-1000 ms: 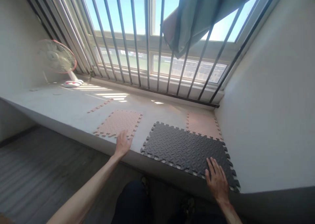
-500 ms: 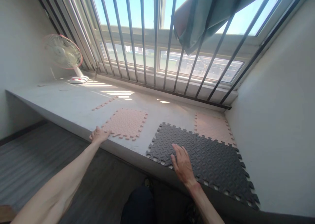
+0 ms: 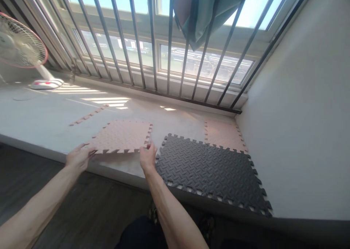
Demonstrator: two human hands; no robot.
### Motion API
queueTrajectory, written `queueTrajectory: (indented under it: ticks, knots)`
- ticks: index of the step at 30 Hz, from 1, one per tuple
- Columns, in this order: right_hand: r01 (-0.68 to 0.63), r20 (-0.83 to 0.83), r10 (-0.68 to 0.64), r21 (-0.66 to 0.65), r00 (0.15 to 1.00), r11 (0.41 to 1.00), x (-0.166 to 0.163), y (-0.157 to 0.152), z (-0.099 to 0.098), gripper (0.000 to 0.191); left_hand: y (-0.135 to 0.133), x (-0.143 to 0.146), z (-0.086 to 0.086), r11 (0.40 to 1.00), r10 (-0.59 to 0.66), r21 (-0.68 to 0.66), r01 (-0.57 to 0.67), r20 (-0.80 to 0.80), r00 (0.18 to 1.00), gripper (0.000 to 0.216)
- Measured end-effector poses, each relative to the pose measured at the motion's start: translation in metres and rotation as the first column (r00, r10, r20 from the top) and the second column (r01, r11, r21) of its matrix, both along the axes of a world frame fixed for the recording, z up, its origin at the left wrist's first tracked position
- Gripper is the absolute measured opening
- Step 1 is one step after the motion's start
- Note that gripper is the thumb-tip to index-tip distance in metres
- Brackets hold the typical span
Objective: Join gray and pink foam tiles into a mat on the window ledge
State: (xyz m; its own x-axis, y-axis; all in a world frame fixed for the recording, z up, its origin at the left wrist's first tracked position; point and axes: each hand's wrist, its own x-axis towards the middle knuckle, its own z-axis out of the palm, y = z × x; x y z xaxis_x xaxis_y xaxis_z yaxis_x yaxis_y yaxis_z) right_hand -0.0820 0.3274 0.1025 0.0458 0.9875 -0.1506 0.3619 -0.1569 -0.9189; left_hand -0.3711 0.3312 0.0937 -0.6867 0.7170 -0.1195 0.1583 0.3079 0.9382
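Observation:
A pink foam mat tile (image 3: 123, 136) with jagged interlocking edges is held at its two near corners, its near edge lifted a little off the white ledge (image 3: 175, 121). My left hand (image 3: 79, 157) pinches the near left corner. My right hand (image 3: 148, 156) is closed on the near right corner. Just right of my right hand lie two joined black foam tiles (image 3: 188, 161), textured on top, along the ledge's front edge. Behind them, against the right wall, lies another pink foam tile (image 3: 222, 134).
A pink edge strip (image 3: 89, 115) lies left on the ledge. Farther left stands a white and pink fan (image 3: 24, 44). Metal bars (image 3: 153, 41) run across the window at the back, with a green-grey cloth (image 3: 199, 15) behind them. Below the ledge is a dark floor (image 3: 82, 205).
My right hand has moved left from above the black tiles to the pink tile's right corner. The pink tile's near edge has risen. The view has shifted right.

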Motion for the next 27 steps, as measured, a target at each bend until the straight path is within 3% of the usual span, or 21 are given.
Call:
queueTrajectory:
  ticks: [2, 5, 8, 12, 15, 19, 21, 24, 27]
  knots:
    - [0.109, -0.168, -0.099, 0.048, 0.981, 0.993, 0.022, 0.014, 0.007, 0.074, 0.002, 0.026, -0.001, 0.994, -0.05, 0.104, 0.027, 0.225, 0.973, 0.043]
    - [0.213, -0.369, -0.133, 0.184, 0.92, 0.96, 0.075, 0.031, 0.018, 0.075, 0.007, 0.084, 0.0, 0.965, -0.14, 0.263, 0.006, 0.494, 0.858, 0.045]
    - [0.291, -0.398, -0.178, 0.243, 0.9, 0.926, 0.149, 0.037, 0.018, 0.074, 0.014, 0.154, 0.004, 0.937, -0.26, 0.345, 0.055, 0.58, 0.772, 0.054]
    - [0.342, -0.298, -0.268, 0.233, 0.916, 0.91, 0.256, 0.035, -0.003, 0.067, 0.034, 0.243, 0.001, 0.895, -0.401, 0.408, 0.179, 0.564, 0.722, 0.07]
    - [0.352, -0.099, -0.338, 0.225, 0.936, 0.909, 0.316, 0.036, -0.021, 0.063, 0.063, 0.298, -0.009, 0.884, -0.428, 0.402, 0.239, 0.487, 0.761, 0.076]
    - [0.348, 0.207, -0.388, 0.206, 0.898, 0.915, 0.357, 0.057, -0.023, 0.054, 0.112, 0.346, -0.024, 0.876, -0.44, 0.355, 0.326, 0.312, 0.842, 0.079]
    - [0.333, 0.342, -0.38, 0.19, 0.86, 0.924, 0.366, 0.07, -0.018, 0.05, 0.133, 0.357, -0.03, 0.876, -0.451, 0.285, 0.39, 0.195, 0.871, 0.079]
    - [0.298, 0.511, -0.331, 0.148, 0.793, 0.943, 0.37, 0.081, -0.014, 0.048, 0.152, 0.359, -0.036, 0.878, -0.469, 0.071, 0.474, -0.079, 0.88, 0.072]
    - [0.227, 0.605, -0.281, 0.166, 0.745, 0.96, 0.368, 0.078, -0.021, 0.05, 0.153, 0.352, -0.038, 0.848, -0.525, -0.159, 0.506, -0.388, 0.758, 0.067]
